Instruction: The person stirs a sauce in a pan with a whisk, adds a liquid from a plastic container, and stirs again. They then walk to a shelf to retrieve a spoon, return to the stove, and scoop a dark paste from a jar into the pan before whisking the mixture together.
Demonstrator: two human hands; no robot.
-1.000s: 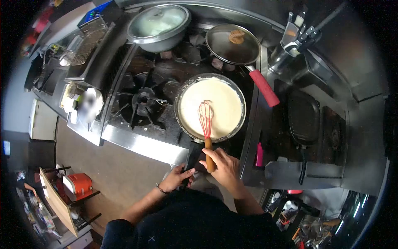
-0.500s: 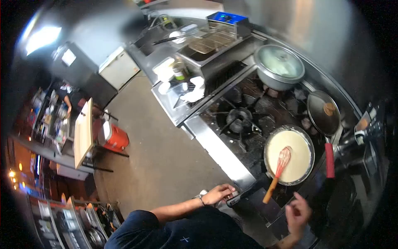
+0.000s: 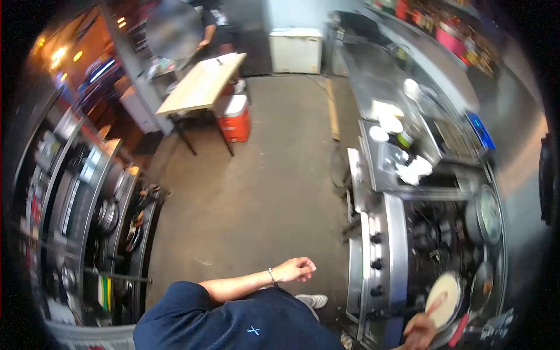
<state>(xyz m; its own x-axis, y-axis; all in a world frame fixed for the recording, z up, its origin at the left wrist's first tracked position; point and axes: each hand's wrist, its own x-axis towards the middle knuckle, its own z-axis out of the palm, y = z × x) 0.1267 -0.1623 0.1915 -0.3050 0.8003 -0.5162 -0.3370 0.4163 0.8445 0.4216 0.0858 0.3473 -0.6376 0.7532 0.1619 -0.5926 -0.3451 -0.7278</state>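
Note:
My left hand hangs over the floor in front of my body, its fingers loosely bent and nothing visible in it. At the lower right, my right hand is closed at the handle end of a whisk; blur and the fingers hide the handle. The whisk's reddish head rests in a pan of pale creamy sauce on the stove. Beside that pan lies a dark frying pan with a red handle. A covered pot stands farther back on the burners.
Left of me are metal shelves with pans and dishes. Ahead stand a wooden table, an orange cooler and a white chest freezer. A person is behind the table. Past the stove is a fryer.
My view has swung left, toward the room. My left hand has come away from the stove's front edge. My right hand has moved onto the whisk handle.

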